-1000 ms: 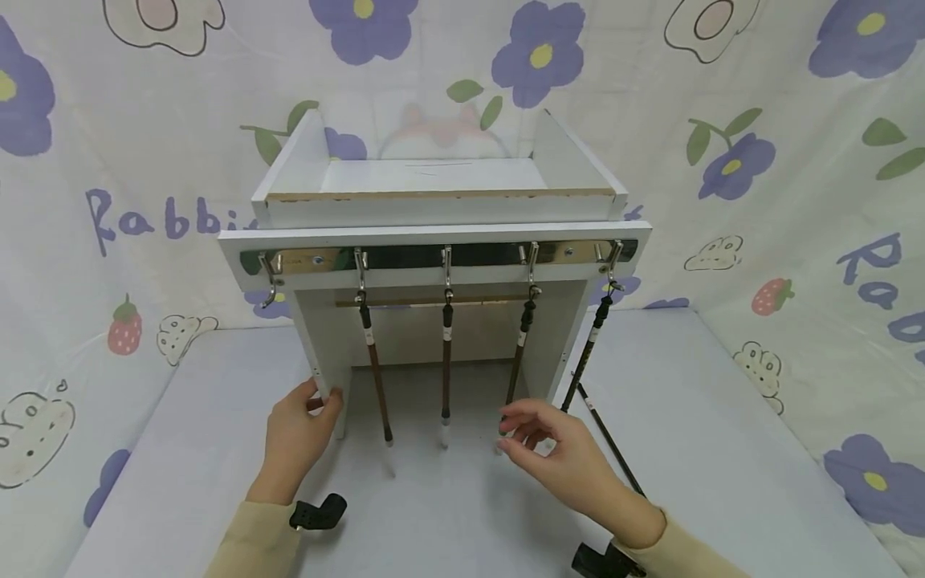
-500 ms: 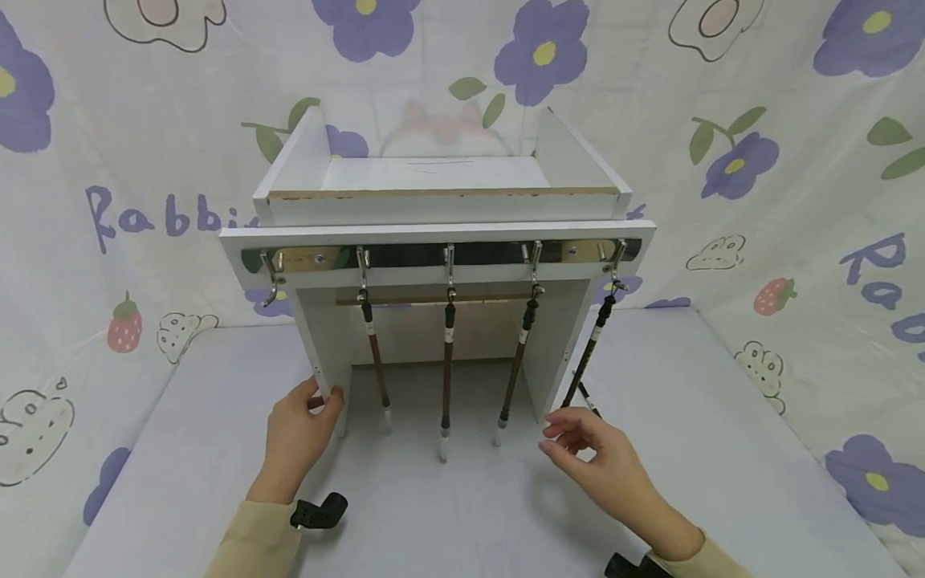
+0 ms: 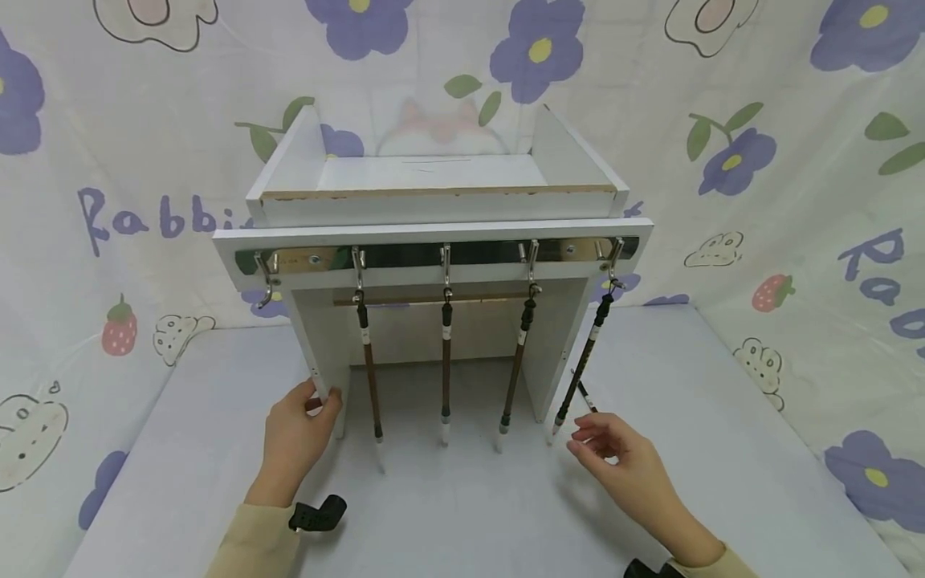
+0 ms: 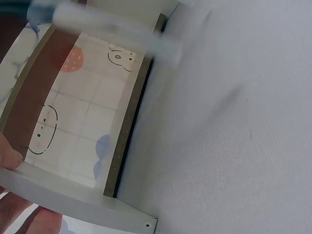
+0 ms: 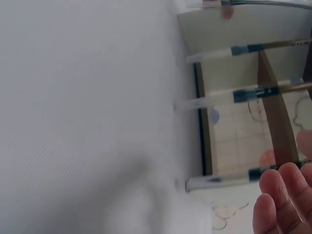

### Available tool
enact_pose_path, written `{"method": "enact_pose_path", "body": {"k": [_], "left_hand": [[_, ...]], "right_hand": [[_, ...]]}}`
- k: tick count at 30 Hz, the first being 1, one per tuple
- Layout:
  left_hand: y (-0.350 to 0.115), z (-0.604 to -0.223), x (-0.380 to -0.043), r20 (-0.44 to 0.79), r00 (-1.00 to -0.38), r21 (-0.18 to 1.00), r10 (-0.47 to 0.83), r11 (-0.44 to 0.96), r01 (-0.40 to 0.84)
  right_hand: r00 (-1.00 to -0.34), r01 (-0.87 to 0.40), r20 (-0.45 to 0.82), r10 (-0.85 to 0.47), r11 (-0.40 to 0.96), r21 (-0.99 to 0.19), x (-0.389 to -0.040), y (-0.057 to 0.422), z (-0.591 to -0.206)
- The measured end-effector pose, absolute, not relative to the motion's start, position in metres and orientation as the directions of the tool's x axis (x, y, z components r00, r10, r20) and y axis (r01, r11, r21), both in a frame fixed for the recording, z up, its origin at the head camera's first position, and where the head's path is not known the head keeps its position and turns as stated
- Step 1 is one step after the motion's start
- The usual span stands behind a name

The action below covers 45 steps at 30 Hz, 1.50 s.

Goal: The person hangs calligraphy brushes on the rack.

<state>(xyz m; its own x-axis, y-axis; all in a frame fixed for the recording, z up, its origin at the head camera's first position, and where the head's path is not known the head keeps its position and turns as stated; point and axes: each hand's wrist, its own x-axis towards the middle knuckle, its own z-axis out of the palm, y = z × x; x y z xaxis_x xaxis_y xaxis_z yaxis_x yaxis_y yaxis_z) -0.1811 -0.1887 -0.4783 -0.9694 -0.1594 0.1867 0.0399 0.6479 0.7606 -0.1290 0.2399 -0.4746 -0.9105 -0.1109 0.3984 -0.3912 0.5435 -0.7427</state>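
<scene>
My left hand (image 3: 295,433) grips the lower front edge of the white stand's left side panel (image 3: 312,341); the left wrist view shows the thumb and fingers on either side of that panel (image 4: 73,197). Several dark-handled calligraphy brushes with clear tip caps hang from hooks, including a left one (image 3: 369,369), a middle one (image 3: 446,361) and a third (image 3: 516,369). My right hand (image 3: 625,461), fingers loosely bent and holding nothing, is just right of the rightmost brush's (image 3: 581,369) tip. Its fingers (image 5: 275,190) overlap that brush in the right wrist view.
The metal hook rail (image 3: 405,257) runs across the stand's front, and its leftmost hook (image 3: 266,281) bears no brush. Another thin dark stick (image 3: 587,395) lies on the white table (image 3: 448,522) behind my right hand, partly hidden. A printed curtain (image 3: 723,265) stands behind.
My right hand has moved right, from the third hanging brush past the tip of the rightmost one. The hanging brushes sway slightly. My left hand keeps its grip on the panel.
</scene>
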Motion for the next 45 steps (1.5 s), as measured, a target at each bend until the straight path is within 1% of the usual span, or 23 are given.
{"method": "enact_pose_path", "body": {"k": [4, 7, 14, 20, 28, 33, 39, 45], "left_hand": [[-0.189, -0.478, -0.181, 0.182, -0.970, 0.762, -0.159, 0.647, 0.037], [-0.189, -0.478, -0.182, 0.179, -0.970, 0.765, -0.162, 0.644, 0.034], [-0.188, -0.478, -0.182, 0.178, -0.971, 0.771, -0.162, 0.636, 0.035], [-0.188, -0.479, -0.182, 0.164, -0.973, 0.771, -0.165, 0.636, 0.023], [-0.188, -0.477, -0.181, 0.168, -0.971, 0.771, -0.171, 0.637, 0.022], [-0.187, -0.476, -0.181, 0.160, -0.973, 0.770, -0.169, 0.638, 0.016], [-0.187, -0.476, -0.181, 0.160, -0.973, 0.773, -0.168, 0.635, 0.018], [-0.187, -0.476, -0.181, 0.159, -0.973, 0.770, -0.169, 0.637, 0.016]], "right_hand": [[-0.919, -0.361, 0.387, -0.077, 0.559, -0.746, -0.131, 0.249, -0.478], [-0.932, -0.315, 0.361, -0.039, 0.583, -0.749, -0.133, 0.255, -0.480], [-0.969, -0.136, 0.240, 0.063, 0.672, -0.728, -0.139, 0.269, -0.484], [-0.982, -0.037, 0.153, 0.107, 0.693, -0.720, -0.143, 0.278, -0.489], [-0.993, 0.040, 0.047, 0.108, 0.682, -0.730, -0.145, 0.282, -0.490], [-0.992, 0.084, 0.001, 0.124, 0.685, -0.724, -0.148, 0.284, -0.493], [-0.992, 0.109, -0.032, 0.124, 0.692, -0.714, -0.150, 0.287, -0.498], [-0.992, 0.107, -0.031, 0.121, 0.701, -0.705, -0.154, 0.290, -0.503]]}}
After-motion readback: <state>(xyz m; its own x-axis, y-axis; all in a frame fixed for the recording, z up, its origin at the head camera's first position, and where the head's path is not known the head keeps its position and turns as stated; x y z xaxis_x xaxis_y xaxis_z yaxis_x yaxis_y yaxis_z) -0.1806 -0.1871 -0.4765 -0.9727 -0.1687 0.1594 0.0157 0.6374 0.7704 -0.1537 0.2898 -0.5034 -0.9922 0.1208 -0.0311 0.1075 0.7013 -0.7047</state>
